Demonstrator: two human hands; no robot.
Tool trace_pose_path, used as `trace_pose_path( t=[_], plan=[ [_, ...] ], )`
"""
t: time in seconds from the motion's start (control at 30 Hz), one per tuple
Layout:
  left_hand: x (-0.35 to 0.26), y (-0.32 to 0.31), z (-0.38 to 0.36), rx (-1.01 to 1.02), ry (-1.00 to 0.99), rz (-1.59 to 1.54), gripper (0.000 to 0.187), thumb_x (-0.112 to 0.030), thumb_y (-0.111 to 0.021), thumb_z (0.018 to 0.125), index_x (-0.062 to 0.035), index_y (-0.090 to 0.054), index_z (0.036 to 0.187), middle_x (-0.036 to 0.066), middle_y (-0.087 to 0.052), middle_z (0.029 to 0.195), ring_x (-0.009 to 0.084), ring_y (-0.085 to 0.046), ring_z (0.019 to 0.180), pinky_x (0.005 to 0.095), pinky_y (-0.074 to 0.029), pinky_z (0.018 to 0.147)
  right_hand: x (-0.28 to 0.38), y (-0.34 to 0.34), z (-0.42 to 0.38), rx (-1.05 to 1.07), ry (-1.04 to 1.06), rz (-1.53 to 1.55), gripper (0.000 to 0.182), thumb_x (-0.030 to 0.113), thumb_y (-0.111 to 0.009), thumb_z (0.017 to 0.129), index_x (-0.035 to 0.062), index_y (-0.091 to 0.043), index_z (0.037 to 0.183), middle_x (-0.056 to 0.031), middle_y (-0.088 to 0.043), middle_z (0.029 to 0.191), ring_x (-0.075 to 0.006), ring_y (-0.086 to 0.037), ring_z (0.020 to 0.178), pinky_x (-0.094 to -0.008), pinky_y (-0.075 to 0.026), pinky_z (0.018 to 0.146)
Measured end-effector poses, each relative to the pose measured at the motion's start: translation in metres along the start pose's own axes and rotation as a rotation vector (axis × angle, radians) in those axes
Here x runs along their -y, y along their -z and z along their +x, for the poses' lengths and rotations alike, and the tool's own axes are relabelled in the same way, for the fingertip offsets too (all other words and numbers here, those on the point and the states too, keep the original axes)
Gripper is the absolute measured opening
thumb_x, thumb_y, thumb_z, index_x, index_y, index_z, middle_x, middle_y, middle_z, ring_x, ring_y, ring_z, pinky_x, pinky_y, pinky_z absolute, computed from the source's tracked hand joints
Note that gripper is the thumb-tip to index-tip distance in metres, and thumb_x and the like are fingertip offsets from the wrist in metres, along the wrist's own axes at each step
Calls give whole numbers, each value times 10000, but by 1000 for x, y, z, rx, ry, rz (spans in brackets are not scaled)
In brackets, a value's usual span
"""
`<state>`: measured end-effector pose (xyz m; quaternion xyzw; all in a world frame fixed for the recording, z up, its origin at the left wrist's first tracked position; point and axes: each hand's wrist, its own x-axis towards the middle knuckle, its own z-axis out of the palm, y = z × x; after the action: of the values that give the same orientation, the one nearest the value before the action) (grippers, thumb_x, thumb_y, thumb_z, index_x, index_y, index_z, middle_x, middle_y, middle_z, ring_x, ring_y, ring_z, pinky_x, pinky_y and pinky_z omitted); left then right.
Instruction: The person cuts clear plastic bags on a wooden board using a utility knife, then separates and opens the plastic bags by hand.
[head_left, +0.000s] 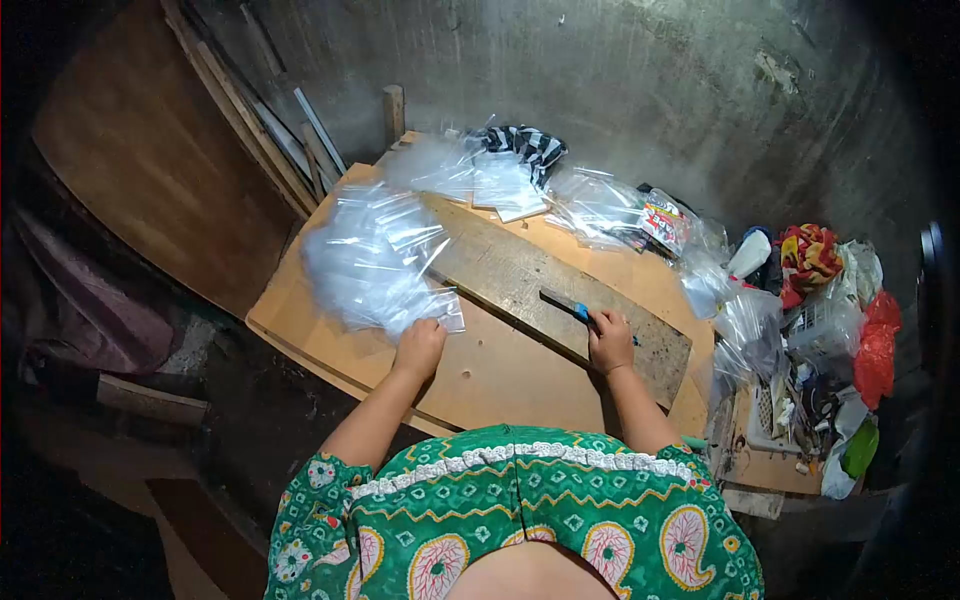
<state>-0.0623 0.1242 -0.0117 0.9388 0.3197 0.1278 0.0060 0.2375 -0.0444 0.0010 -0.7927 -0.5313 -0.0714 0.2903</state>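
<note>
My left hand (421, 346) is closed at the lower edge of a loose heap of clear plastic bags (370, 260), its fingers on a clear plastic piece. A long wooden board (520, 270) lies slantwise across the table (480, 370). Over the board's right part, my right hand (611, 341) is closed round the blue-wrapped end of a dark, flat, narrow tool (562, 302), whose other end points left.
A white stack (508, 188) and a checked black-and-white cloth (535, 145) sit at the back. More clear bags (595, 205) lie behind the board. On the right are a basket (825, 325) and a red bag (879, 335). A wall stands behind.
</note>
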Motion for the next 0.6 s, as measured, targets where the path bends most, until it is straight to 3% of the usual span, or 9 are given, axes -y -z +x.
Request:
trace_pose_path(
  t=[0.13, 0.27, 0.33, 0.4, 0.47, 0.6],
  plan=[
    [7, 5, 7, 149, 9, 13, 105, -48, -454, 761, -40, -538, 822, 134, -540, 859, 294, -540, 794, 386, -472, 670, -2, -3, 0, 20, -4, 10, 201, 103, -594, 724, 104, -614, 924, -90, -566, 891, -294, -522, 840, -385, -439, 734],
    [42, 4, 30, -204, 740, -657, 305, -272, -360, 880, -4, -504, 868, 230, -566, 904, 402, -524, 851, 468, -409, 718, 1, 0, 1, 12, -14, 31, 196, 91, -597, 719, 96, -613, 914, -92, -562, 873, -297, -519, 832, -385, -437, 730],
    [63, 53, 54, -227, 880, -448, 292, -298, -446, 859, -17, -504, 911, 236, -573, 891, 395, -541, 841, 453, -417, 721, -1, -1, 0, -1, -1, 29, 193, 91, -597, 719, 96, -613, 911, -93, -562, 872, -297, -519, 831, -384, -438, 730],
    [95, 89, 63, -387, 591, -330, 240, -220, -535, 809, -19, -470, 922, 255, -575, 843, 410, -542, 819, 446, -421, 707, -3, -4, -1, -14, 13, 31, 190, 91, -596, 719, 96, -613, 909, -94, -562, 870, -297, -520, 829, -382, -439, 730],
    [127, 132, 77, -374, 503, -111, 245, -243, -580, 776, -25, -505, 861, 241, -576, 831, 410, -543, 785, 443, -422, 676, -4, -4, -1, -21, 18, 28, 186, 93, -597, 719, 99, -614, 905, -94, -562, 865, -296, -521, 827, -382, -441, 731],
    [121, 203, 90, -468, 452, -99, 188, -210, -555, 784, -27, -525, 816, 195, -583, 827, 386, -544, 770, 435, -433, 654, -4, -4, -1, 8, -2, 10, 220, 99, -598, 721, 128, -610, 939, -82, -567, 899, -290, -526, 847, -391, -446, 735]
  ],
)
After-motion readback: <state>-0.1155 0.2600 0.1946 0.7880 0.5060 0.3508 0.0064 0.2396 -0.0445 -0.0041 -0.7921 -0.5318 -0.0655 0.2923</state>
